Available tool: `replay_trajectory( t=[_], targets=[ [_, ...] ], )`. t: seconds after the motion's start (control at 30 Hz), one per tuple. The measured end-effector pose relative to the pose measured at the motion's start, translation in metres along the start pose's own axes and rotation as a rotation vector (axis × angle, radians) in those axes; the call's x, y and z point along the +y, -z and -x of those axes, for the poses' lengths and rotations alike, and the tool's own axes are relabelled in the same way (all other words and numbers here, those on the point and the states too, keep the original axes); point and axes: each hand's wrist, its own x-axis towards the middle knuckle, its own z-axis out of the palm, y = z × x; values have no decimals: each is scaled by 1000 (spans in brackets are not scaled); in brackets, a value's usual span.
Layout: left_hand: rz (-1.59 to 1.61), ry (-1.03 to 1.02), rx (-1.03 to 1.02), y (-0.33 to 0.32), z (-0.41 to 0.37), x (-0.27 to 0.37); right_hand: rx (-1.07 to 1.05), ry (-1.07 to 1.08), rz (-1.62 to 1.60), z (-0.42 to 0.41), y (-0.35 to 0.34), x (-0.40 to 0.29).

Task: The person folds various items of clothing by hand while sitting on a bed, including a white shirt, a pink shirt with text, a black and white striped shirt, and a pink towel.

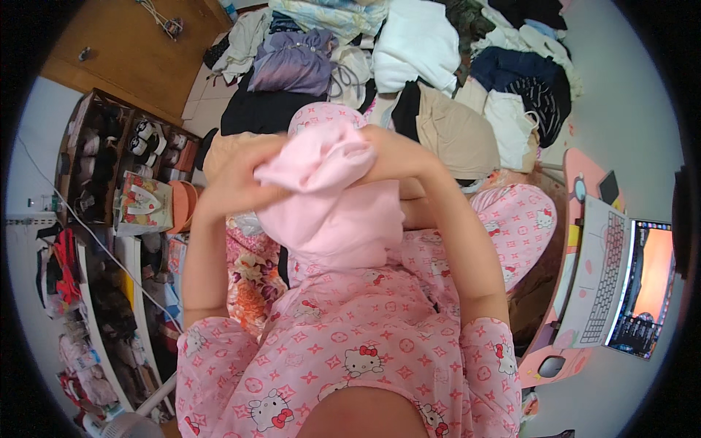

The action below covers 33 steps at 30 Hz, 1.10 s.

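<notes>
A plain pink cloth garment (pixel 334 219) is bunched at its top between my two hands, and its lower part hangs over my lap. My left hand (pixel 241 180) grips the bunched cloth from the left side, blurred by motion. On the right side my right hand (pixel 389 156) holds the other edge, its fingers partly hidden behind the folds. Which kind of garment it is cannot be told. Pink patterned pajamas (pixel 378 339) cover my body and bent legs beneath it.
Beyond my knees lie piles of clothes, among them a white folded one (pixel 417 44), a purple one (pixel 296 60) and a beige one (pixel 457 131). A laptop (pixel 594 274) and mouse (pixel 551 367) sit on a small pink table at right. Shoe shelves (pixel 128 148) stand at left.
</notes>
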Motion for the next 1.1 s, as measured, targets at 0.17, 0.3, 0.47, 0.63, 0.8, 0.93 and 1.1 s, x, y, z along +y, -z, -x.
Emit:
replay_trajectory(
  t=[0.17,0.3,0.47,0.63,0.8,0.93,1.1],
  targets=[
    [275,121,79,35,-50,11,423,-113,-158,44,51,-81],
    [722,7,376,-11,-102,-39,635,-10,-409,82,73,-105],
    [934,-55,-48,-108,-130,-8,759,83,-501,122,78,-119],
    [1194,56,92,-132,-152,46,901,-3,-246,158,82,-133],
    [831,59,145,-113,-142,41,850,-282,356,196,95,-129],
    [635,-96,130,-93,-117,42,825,-180,264,207,71,-142],
    [968,-224,47,-73,-93,67,992,22,-126,231,53,-160]
  ],
)
